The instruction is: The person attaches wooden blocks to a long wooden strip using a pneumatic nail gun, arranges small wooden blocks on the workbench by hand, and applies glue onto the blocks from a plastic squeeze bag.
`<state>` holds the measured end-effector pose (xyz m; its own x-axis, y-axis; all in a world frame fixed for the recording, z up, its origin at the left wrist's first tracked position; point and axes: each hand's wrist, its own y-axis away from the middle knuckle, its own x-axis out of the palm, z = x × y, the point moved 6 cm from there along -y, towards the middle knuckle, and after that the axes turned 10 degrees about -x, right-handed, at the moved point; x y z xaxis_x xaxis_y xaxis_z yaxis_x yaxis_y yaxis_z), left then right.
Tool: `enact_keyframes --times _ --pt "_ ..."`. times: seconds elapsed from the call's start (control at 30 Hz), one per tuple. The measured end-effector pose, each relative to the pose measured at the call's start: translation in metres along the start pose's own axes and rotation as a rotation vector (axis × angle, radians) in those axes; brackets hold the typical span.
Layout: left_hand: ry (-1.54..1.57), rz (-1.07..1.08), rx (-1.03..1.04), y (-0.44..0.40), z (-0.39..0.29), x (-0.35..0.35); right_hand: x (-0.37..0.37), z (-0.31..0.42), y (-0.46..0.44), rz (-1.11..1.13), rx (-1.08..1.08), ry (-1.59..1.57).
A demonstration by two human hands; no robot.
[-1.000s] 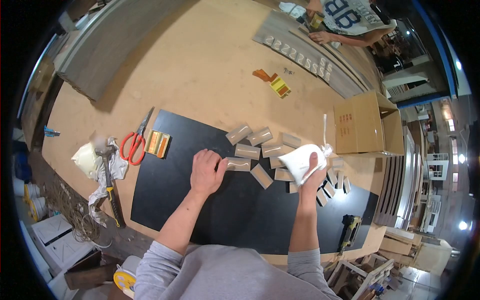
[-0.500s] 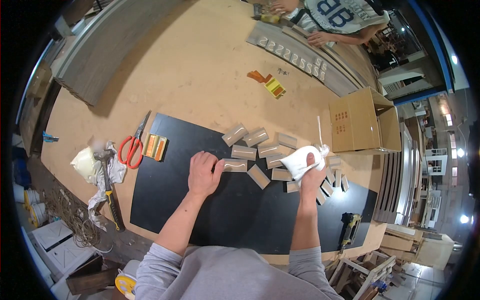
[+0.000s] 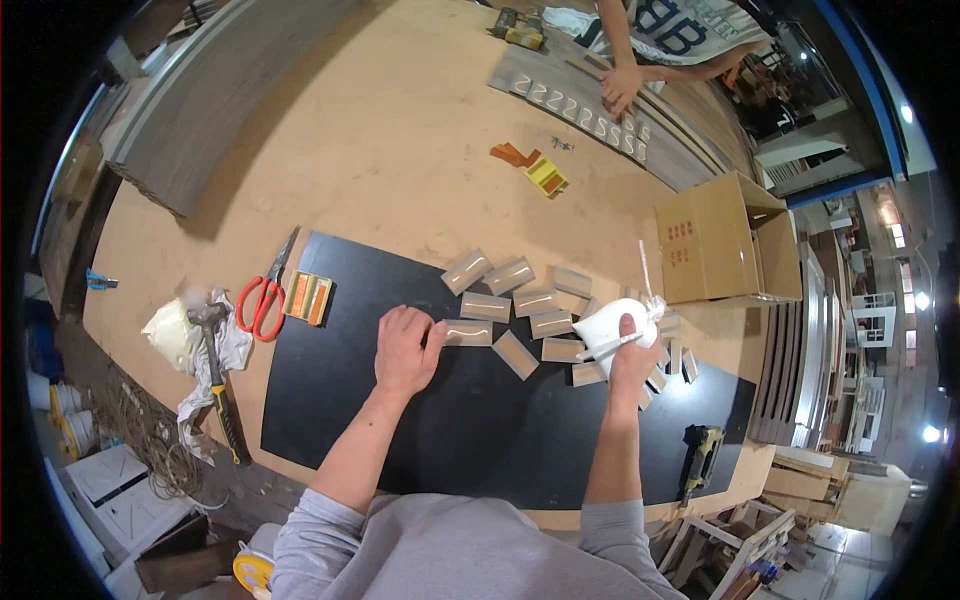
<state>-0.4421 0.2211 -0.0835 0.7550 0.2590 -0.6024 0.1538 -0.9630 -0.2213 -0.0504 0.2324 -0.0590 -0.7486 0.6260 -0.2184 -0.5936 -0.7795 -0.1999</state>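
Note:
My right hand [image 3: 632, 365] is wrapped round a white squeeze bag of glue [image 3: 606, 325], its gathered end tied with string. The bag is over the right part of a cluster of small wood-faced blocks, covering some of them. Several blocks, such as this upper one [image 3: 511, 272], carry a whitish line of glue. Loosely curled, my left hand [image 3: 405, 350] rests on the black board [image 3: 340, 400]. Its thumb is at the left end of a glue-lined block [image 3: 468, 333]; nothing shows inside the fingers.
Scissors [image 3: 262, 305], an orange-yellow pack [image 3: 308, 298] and a hammer [image 3: 215, 370] on a cloth are to the left. At right stand a cardboard box [image 3: 710, 245] and a nail gun [image 3: 701, 462]. Across the table, a co-worker's hand [image 3: 621, 90] is over glue-marked boards [image 3: 560, 95].
My right hand and the glue bag have shifted slightly right. My left hand stays put. The co-worker's hand has moved onto the glue-marked boards.

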Motion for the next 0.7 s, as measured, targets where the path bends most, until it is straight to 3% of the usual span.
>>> enact_keyframes --times 0.3,0.7 --pt "-0.011 0.029 0.009 0.0 0.002 0.002 0.035 0.021 0.064 0.172 0.097 -0.341" --pt "-0.02 0.018 0.005 0.001 0.003 0.002 0.048 0.03 0.082 0.147 0.096 -0.138"
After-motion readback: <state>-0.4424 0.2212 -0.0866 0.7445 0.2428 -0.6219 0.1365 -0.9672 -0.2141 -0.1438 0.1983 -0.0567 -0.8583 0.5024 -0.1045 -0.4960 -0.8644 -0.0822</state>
